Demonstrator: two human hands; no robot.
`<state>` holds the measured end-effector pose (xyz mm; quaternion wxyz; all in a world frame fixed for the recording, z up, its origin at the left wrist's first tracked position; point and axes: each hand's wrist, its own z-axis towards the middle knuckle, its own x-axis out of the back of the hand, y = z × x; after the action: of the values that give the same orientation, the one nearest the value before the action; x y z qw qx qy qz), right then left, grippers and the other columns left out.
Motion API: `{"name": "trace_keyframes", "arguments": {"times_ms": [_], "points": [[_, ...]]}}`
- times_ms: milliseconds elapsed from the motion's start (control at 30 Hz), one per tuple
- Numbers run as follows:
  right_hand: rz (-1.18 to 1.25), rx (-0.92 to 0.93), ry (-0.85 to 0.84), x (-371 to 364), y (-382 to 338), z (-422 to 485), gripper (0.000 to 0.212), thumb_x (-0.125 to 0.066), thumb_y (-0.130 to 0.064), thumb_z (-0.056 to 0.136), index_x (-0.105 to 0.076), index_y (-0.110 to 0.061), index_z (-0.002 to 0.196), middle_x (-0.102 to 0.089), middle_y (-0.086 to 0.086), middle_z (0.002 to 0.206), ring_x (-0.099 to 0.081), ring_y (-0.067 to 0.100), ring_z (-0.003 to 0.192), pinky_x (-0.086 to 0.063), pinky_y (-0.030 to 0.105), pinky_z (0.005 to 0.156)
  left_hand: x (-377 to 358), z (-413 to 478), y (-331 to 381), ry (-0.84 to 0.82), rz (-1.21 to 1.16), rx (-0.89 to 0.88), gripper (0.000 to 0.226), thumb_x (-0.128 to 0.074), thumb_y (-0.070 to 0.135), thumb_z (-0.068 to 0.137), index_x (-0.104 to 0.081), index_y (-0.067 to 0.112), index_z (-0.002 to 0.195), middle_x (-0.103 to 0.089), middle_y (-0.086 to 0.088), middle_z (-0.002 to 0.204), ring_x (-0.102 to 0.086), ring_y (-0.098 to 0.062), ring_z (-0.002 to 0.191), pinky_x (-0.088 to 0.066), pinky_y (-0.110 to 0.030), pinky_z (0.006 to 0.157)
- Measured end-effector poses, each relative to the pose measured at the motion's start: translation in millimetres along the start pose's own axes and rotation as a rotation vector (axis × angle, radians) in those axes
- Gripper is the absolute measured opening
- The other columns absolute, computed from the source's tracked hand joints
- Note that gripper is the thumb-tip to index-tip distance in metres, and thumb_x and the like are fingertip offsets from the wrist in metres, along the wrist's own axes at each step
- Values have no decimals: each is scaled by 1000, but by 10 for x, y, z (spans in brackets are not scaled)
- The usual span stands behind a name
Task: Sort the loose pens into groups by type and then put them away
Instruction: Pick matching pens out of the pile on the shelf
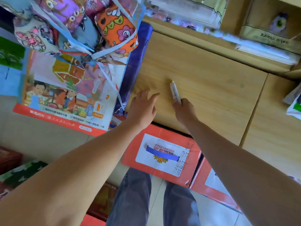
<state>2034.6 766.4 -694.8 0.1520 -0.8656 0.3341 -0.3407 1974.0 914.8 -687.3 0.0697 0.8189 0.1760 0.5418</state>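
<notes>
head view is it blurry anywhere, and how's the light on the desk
In the head view, motion blur smears the clear packets at top right and softens the white pen in the right hand; the left hand is soft at the fingertips too; light is even and diffuse, with faint shadows on the wooden top; the wide lens bows straight edges.

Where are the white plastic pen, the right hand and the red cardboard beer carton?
white plastic pen [175, 92]: head view, mid-barrel.
right hand [184, 110]: head view, back of hand.
red cardboard beer carton [164, 167]: head view, white top label.
</notes>
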Motion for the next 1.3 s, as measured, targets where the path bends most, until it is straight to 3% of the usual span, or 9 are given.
{"name": "trace_keyframes", "arguments": {"times_ms": [300,467,533,600,700,833,933,1033,1300], "points": [[-88,139,112,-129,-72,11,26,-54,-9,87,-59,-3,112,-56,15,111,-57,30,96,-44,32,79,-42,302,2,60,-151,-204,55,-59,12,86,-50,27,138,-49,-15,110,-52,-31,101,-50,-42,80],[-114,197,97,115,39,20,26,-52,-2,87,-69,-10,105,-59,11,104,-54,14,81,-35,13,73,-113,426,140,123,-135,-157,31,-65,29,84,-64,16,112,-50,-16,109,-52,-33,95,-52,-40,72],[-88,219,131,167,58,16,30,-52,0,86,-68,-10,108,-58,12,109,-53,14,86,-42,19,83,-106,460,204,102,-107,-123,34,-71,32,79,-62,13,106,-49,-16,111,-51,-33,95,-49,-38,71],[-163,279,242,191,84,19,40,-55,-2,82,-64,-15,119,-51,12,127,-50,23,110,-44,38,96,-82,476,219,70,-69,-98,38,-74,27,74,-58,11,104,-48,-15,114,-51,-32,96,-49,-38,71],[-410,305,180,204,96,21,64,-60,-16,85,-39,-29,144,-11,3,160,-9,25,146,-25,44,110,-17,511,124,81,19,-73,39,-73,14,70,-56,10,105,-48,-15,118,-52,-33,99,-50,-42,75],[-599,271,27,100,87,73,89,-61,-25,86,-2,-32,153,22,6,159,20,27,146,-2,46,119,11,575,-141,212,142,-48,34,-60,-3,78,-60,10,109,-54,-16,118,-55,-34,96,-50,-43,80],[-638,247,17,28,83,74,97,-62,-26,86,9,-33,152,30,9,155,26,32,143,5,46,118,7,547,-283,278,222,-135,30,-44,-1,88,-60,6,111,-47,-19,138,-52,-38,117,-48,-43,94],[-637,253,18,39,79,74,98,-62,-25,86,10,-32,152,31,8,155,27,33,142,6,46,118,-22,449,-298,147,268,-283,51,-53,10,82,-50,3,133,-30,-18,153,-30,-38,141,-29,-49,113],[-569,268,-11,146,56,95,86,-60,-24,89,-4,-31,153,22,4,159,19,27,146,-6,46,119,41,401,-337,-60,331,-208,72,-43,32,95,-9,5,152,0,-15,160,3,-30,148,-4,-43,121]]}}
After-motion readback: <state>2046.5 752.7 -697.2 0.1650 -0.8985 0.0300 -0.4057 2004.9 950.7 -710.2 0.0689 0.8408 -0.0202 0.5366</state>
